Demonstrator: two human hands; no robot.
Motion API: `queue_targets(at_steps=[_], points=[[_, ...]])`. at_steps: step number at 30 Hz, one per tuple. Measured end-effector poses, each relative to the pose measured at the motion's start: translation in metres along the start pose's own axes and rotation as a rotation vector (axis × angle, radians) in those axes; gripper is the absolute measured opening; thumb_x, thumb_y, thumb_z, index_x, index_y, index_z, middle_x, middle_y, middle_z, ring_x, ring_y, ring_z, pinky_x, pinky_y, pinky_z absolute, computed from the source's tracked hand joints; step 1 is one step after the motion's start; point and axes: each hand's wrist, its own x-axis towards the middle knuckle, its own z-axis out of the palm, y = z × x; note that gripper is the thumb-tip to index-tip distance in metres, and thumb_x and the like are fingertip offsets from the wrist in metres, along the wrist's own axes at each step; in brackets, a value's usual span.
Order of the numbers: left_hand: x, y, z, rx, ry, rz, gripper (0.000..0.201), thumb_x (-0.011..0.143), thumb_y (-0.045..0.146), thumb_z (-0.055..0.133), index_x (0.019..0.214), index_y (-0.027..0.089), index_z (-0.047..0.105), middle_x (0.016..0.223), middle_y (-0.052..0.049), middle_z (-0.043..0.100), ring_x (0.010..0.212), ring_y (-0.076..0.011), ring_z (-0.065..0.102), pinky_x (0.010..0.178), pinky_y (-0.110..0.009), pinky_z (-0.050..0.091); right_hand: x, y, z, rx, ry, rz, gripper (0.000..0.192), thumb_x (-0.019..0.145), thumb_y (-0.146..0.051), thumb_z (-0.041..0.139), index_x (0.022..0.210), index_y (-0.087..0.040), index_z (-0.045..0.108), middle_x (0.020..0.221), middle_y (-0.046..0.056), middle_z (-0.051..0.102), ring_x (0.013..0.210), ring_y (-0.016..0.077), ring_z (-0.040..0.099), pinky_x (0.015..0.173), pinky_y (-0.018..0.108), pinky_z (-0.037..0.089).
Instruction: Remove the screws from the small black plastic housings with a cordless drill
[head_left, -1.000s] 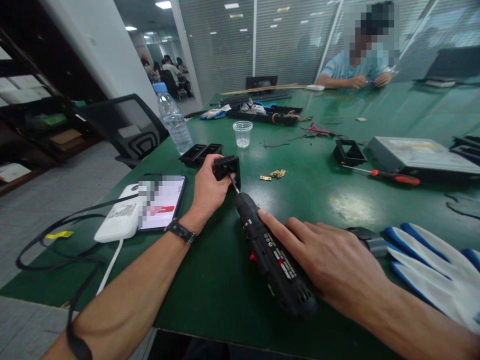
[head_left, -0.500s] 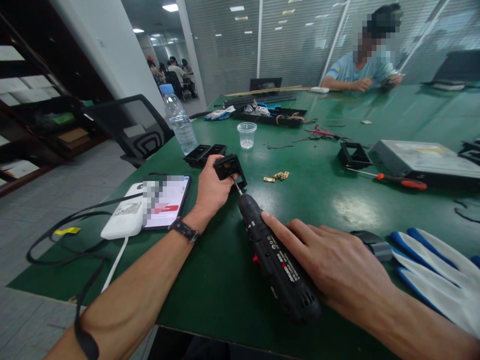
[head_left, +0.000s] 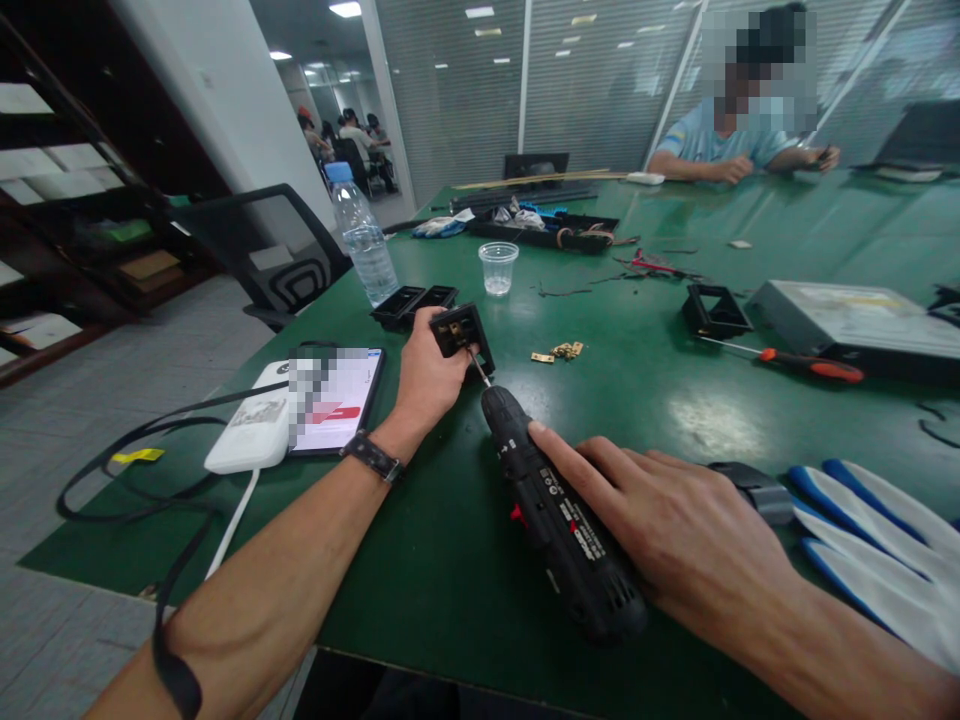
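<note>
My left hand [head_left: 433, 368] is closed around a black plastic frame [head_left: 471, 328], tilted up off the table, with small brass-coloured parts visible inside it. In my right hand [head_left: 675, 510] is a black cordless screwdriver [head_left: 559, 520], the index finger stretched along its body. Its thin bit reaches to the lower part of the frame; the exact contact point is too small to make out. A small pile of brass pieces [head_left: 564, 351] lies right of the frame. Two similar black frames [head_left: 409, 305] sit just behind my left hand.
Around me on the green table are a water bottle [head_left: 366, 240], a clear plastic cup [head_left: 498, 270], a phone [head_left: 337, 400], a white device [head_left: 251, 425], an orange-handled screwdriver [head_left: 814, 366], a grey metal box [head_left: 855, 320] and work gloves [head_left: 885, 540]. A person [head_left: 727, 145] sits across.
The frame in my left hand has turned slightly, showing more brass inside. The cordless screwdriver stays against it. Across the table, the person's hand has moved to the right.
</note>
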Motion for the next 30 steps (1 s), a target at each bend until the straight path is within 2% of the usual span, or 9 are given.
queue_targets(at_steps=[4,10,12,15,18,20,26,28,30], points=[[-0.001,0.003,-0.002,0.059,-0.003,0.062,0.047,0.072,0.012,0.068,0.113,0.026,0.051,0.098,-0.002,0.067,0.088,-0.0188,0.065,0.083,-0.034,0.050,0.000,0.000,0.000,0.001,-0.004,0.006,0.101,0.073,-0.008,0.064,0.158,-0.025,0.010,0.095,-0.001,0.062,0.062,0.0184,0.061,0.051,0.033,0.043],[0.002,-0.006,-0.005,0.136,-0.044,0.054,0.053,0.071,0.007,0.063,0.119,0.025,0.048,0.103,-0.005,0.065,0.094,-0.0235,0.065,0.086,-0.039,0.050,0.001,0.000,0.000,0.030,-0.008,0.002,0.103,0.071,-0.007,0.065,0.158,-0.024,0.011,0.096,-0.001,0.062,0.064,0.0184,0.062,0.053,0.034,0.044],[0.002,-0.005,-0.008,0.145,-0.021,0.081,0.053,0.073,0.006,0.062,0.119,0.026,0.049,0.106,-0.005,0.065,0.097,-0.0236,0.064,0.090,-0.040,0.050,0.002,0.000,0.000,0.041,-0.020,-0.002,0.104,0.071,-0.006,0.064,0.158,-0.024,0.011,0.096,-0.001,0.062,0.065,0.0186,0.063,0.053,0.034,0.044],[0.002,0.004,-0.012,0.186,0.035,0.187,0.052,0.076,0.006,0.058,0.123,0.027,0.049,0.115,-0.006,0.062,0.107,-0.0235,0.060,0.099,-0.040,0.045,0.002,0.000,-0.001,0.056,-0.036,-0.005,0.103,0.071,-0.006,0.064,0.158,-0.025,0.011,0.099,0.000,0.062,0.069,0.0199,0.065,0.054,0.034,0.046],[0.002,0.013,-0.014,0.298,0.012,0.340,0.051,0.078,0.005,0.055,0.125,0.025,0.049,0.124,-0.008,0.058,0.117,-0.0252,0.053,0.106,-0.042,0.040,0.001,0.000,-0.003,0.077,-0.063,0.008,0.103,0.071,-0.006,0.062,0.158,-0.026,0.010,0.101,0.001,0.063,0.071,0.0213,0.066,0.055,0.035,0.047],[0.002,0.016,-0.014,0.400,-0.027,0.402,0.051,0.077,0.004,0.055,0.124,0.023,0.049,0.124,-0.009,0.058,0.117,-0.0263,0.051,0.105,-0.043,0.041,0.001,0.001,-0.004,0.104,-0.091,0.021,0.106,0.070,-0.007,0.062,0.158,-0.028,0.007,0.103,0.001,0.063,0.072,0.0223,0.066,0.056,0.035,0.047],[0.003,0.016,-0.017,0.699,-0.203,0.462,0.045,0.077,0.002,0.052,0.117,0.022,0.052,0.111,-0.008,0.063,0.107,-0.0274,0.051,0.087,-0.041,0.049,0.002,0.005,-0.005,0.165,-0.182,0.068,0.109,0.069,-0.011,0.062,0.158,-0.032,0.001,0.106,0.003,0.062,0.074,0.0260,0.067,0.056,0.037,0.046],[0.002,0.016,-0.018,0.722,-0.231,0.478,0.046,0.076,0.002,0.053,0.117,0.022,0.053,0.111,-0.008,0.064,0.105,-0.0275,0.051,0.085,-0.041,0.050,0.002,0.005,-0.006,0.174,-0.186,0.070,0.108,0.070,-0.010,0.061,0.157,-0.032,0.002,0.105,0.003,0.062,0.075,0.0265,0.067,0.056,0.037,0.046],[0.001,0.017,-0.018,0.690,-0.210,0.476,0.046,0.075,0.003,0.055,0.116,0.023,0.054,0.111,-0.008,0.065,0.106,-0.0273,0.052,0.085,-0.040,0.049,0.002,0.005,-0.006,0.183,-0.181,0.071,0.107,0.070,-0.009,0.060,0.157,-0.032,0.003,0.105,0.002,0.062,0.077,0.0266,0.067,0.056,0.037,0.046]])
